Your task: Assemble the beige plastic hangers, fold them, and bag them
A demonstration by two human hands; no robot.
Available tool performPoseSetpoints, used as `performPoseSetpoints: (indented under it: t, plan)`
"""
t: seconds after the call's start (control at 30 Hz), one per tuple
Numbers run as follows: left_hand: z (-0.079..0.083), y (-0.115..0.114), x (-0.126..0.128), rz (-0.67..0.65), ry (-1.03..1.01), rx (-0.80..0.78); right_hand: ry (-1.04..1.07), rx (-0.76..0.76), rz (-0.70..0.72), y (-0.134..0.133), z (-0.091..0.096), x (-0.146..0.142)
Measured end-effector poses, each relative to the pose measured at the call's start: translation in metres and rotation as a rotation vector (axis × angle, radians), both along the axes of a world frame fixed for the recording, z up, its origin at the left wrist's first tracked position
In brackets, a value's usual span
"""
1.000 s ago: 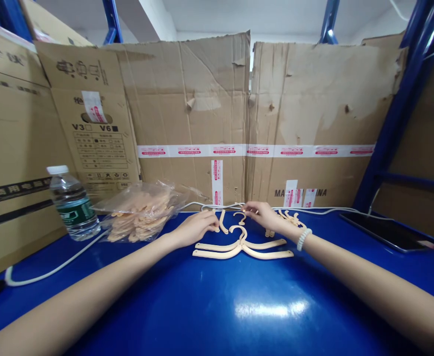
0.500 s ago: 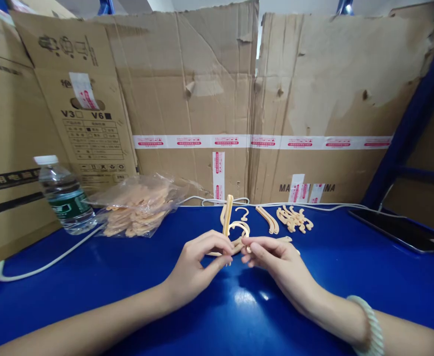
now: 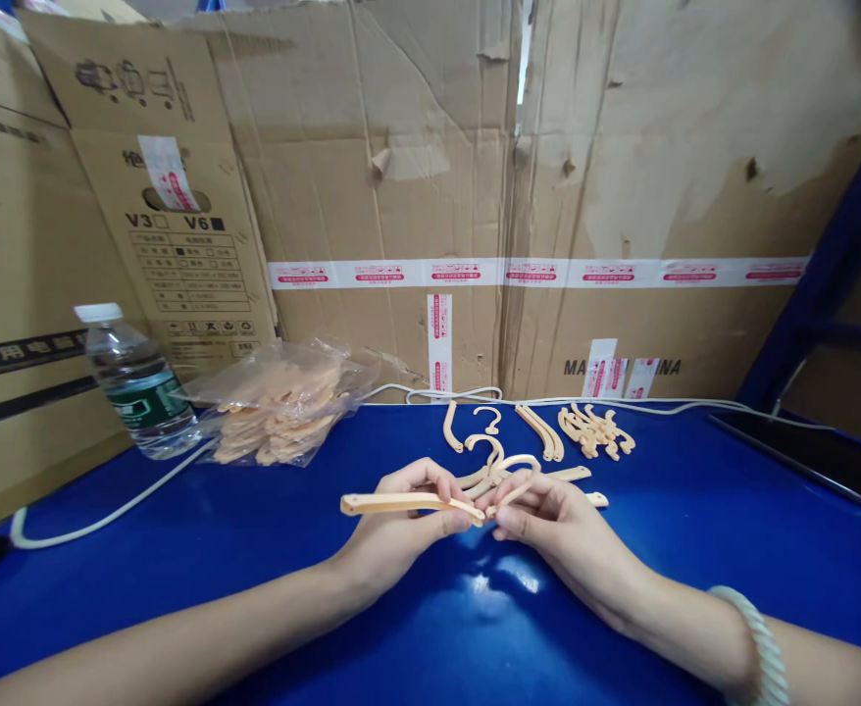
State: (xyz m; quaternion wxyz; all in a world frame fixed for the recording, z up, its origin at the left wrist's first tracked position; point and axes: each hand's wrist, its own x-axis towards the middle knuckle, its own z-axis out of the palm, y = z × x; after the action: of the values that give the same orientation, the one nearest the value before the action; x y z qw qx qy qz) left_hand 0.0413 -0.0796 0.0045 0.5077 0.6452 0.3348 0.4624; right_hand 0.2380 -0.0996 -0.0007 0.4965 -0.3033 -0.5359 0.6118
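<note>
My left hand pinches a long beige hanger arm near its right end, and the piece lies almost level across the fingers. Close beside it, my right hand grips a beige hanger hook, whose curve rises above the fingers. The hook's lower end and the arm's tip nearly meet between the fingertips; whether they touch I cannot tell. Just behind the hands lie hanger pieces with a hook, partly hidden by the fingers.
At the back lie a single hanger arm, a loose hook, paired arms and a pile of hooks. A clear bag of pieces and a water bottle stand left. A black phone-like slab lies right, before cardboard walls.
The hanger arm in my left hand has swung from upright to nearly level, pointing left. The hook in my right hand now shows clearly, and the view has shifted slightly.
</note>
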Motion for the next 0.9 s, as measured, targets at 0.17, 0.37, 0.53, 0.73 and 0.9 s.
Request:
performPoseSetpoints:
  t: [0.17,0.37,0.53,0.73,0.9]
  plan:
    - [-0.002,-0.003,0.002,0.047,0.079,0.025,-0.048,0.008,0.04,0.0,0.001,0.001]
    - [0.0,-0.009,0.005,-0.006,-0.002,-0.039,-0.058,-0.021,0.062,0.001,0.002,0.001]
    - [0.0,-0.009,0.005,0.033,0.025,0.005,-0.085,-0.046,0.057,0.0,0.003,0.001]
    - [0.002,-0.013,0.002,0.061,0.116,0.112,-0.047,-0.09,0.126,0.0,0.005,0.002]
    - [0.002,-0.015,0.002,0.061,0.144,0.114,-0.031,-0.109,0.165,0.001,0.006,0.003]
